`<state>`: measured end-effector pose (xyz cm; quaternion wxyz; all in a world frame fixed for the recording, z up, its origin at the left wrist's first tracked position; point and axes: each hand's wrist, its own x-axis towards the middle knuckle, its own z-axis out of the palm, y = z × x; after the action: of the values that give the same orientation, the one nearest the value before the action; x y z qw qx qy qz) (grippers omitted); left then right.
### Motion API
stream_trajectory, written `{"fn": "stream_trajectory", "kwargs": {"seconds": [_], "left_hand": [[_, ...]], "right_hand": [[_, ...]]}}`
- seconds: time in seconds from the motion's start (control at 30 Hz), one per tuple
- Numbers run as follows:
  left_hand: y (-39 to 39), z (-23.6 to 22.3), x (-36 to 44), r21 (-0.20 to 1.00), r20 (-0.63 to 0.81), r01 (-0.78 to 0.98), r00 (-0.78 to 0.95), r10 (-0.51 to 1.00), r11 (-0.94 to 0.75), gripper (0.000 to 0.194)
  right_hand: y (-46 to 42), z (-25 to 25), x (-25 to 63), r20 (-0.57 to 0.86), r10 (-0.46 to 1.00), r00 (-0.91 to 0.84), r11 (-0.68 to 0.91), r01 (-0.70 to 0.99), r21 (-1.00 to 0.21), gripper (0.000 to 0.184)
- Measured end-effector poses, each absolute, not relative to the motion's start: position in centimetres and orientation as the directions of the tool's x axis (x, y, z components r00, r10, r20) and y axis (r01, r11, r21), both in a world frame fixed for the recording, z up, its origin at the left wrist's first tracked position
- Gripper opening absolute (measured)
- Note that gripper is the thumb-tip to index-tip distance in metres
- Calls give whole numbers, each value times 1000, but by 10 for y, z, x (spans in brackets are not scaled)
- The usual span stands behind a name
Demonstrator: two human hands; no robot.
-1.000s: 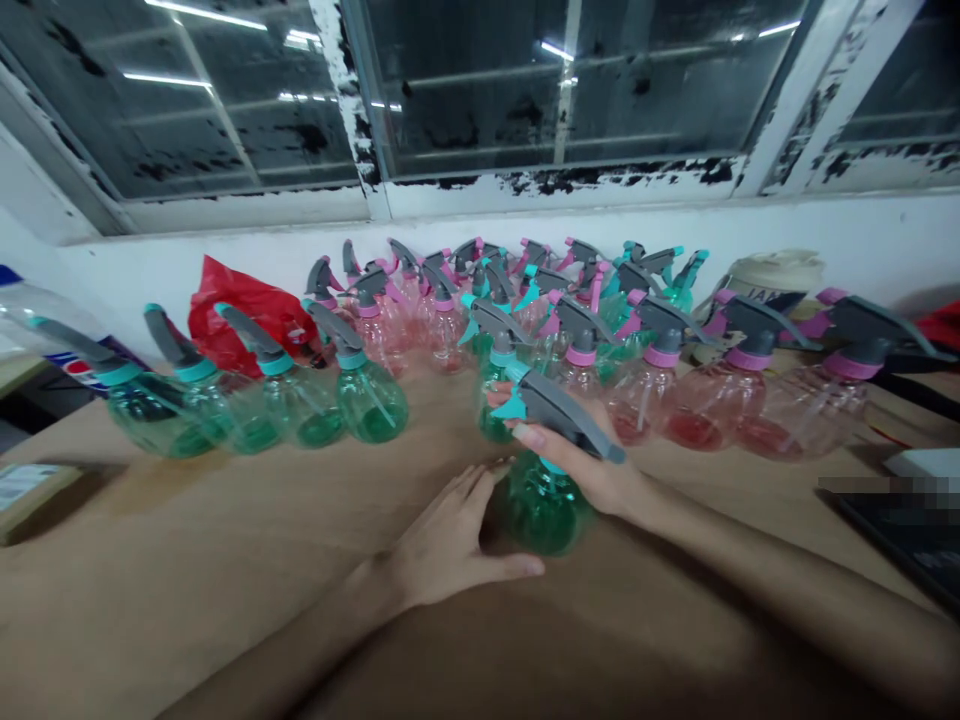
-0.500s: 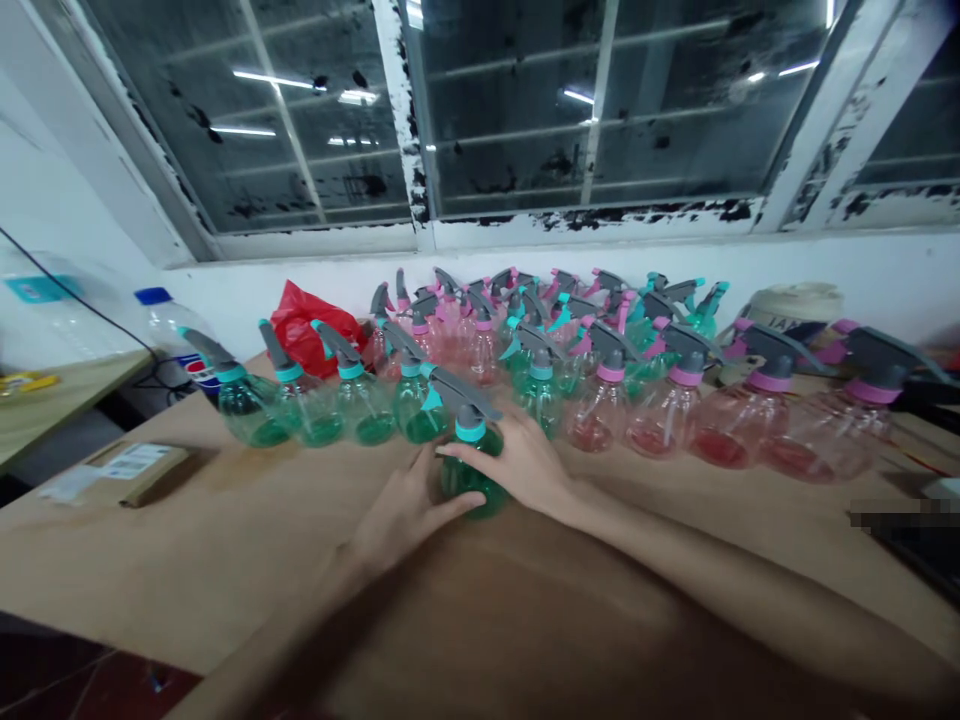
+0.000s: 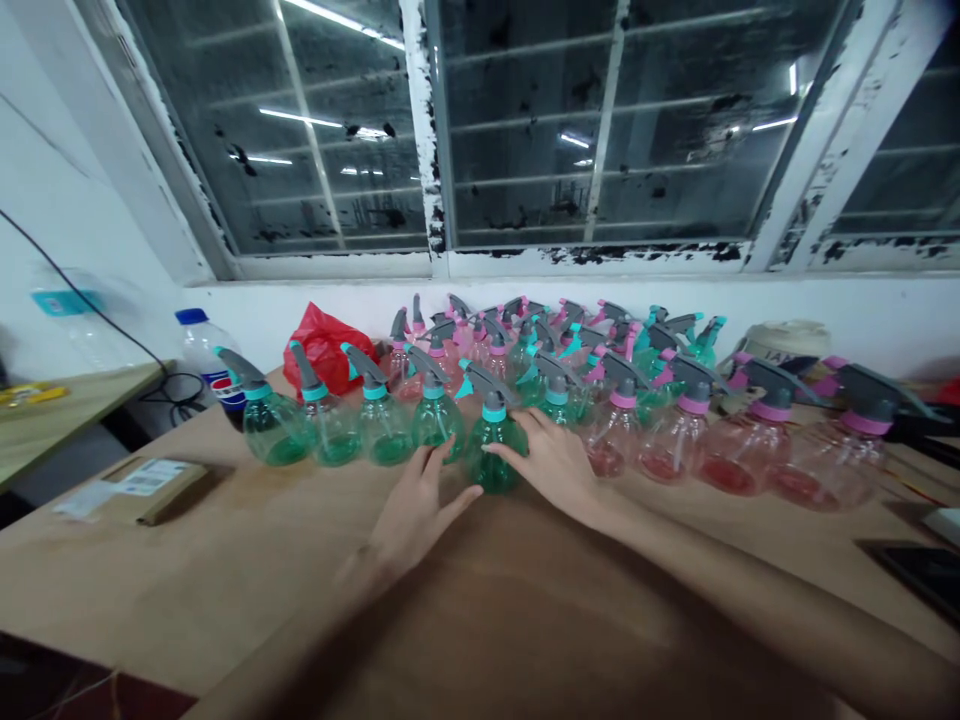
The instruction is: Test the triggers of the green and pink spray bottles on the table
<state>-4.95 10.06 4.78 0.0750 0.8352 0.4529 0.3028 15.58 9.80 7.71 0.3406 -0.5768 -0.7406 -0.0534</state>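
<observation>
A clear green spray bottle [image 3: 493, 468] with a turquoise collar and grey trigger head stands upright on the table, in the front row. My right hand [image 3: 559, 462] wraps round its right side, thumb across the front and fingertips partly hidden. Just left of it, my left hand [image 3: 414, 515] holds nothing; its thumb and fingers are apart, the thumb tip close to the bottle's base. Several more green spray bottles [image 3: 390, 440] line up to the left, one right behind my left fingertips. To the right run pink spray bottles [image 3: 671, 450] with pink collars.
Behind the front row, several pink and green spray bottles crowd toward the wall. A red plastic bag [image 3: 322, 345] and a cola bottle [image 3: 214, 365] stand at the back left. A cardboard packet [image 3: 161, 490] lies on the table [image 3: 247, 590]; a dark phone [image 3: 926, 575] lies far right.
The green spray bottle has moved back into line with the front row, my right hand on it. My left hand has come away from the bottle. The camera view has shifted slightly.
</observation>
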Motion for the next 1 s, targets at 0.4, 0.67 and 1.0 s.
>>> {"fn": "stream_trajectory", "kwargs": {"seconds": [0.4,0.67,1.0], "left_hand": [[95,35,-73,447,463,677,385,799,-585,45],[102,60,-72,467,482,693,320,815,-549,48],[111,103,28,374,241,779,442,864,-503,52]], "right_hand": [[124,97,139,404,915,-20,133,958,-254,47],[120,101,144,380,923,-60,193,928,-320,56],[32,116,217,242,966,-96,212,828,-518,40]]}}
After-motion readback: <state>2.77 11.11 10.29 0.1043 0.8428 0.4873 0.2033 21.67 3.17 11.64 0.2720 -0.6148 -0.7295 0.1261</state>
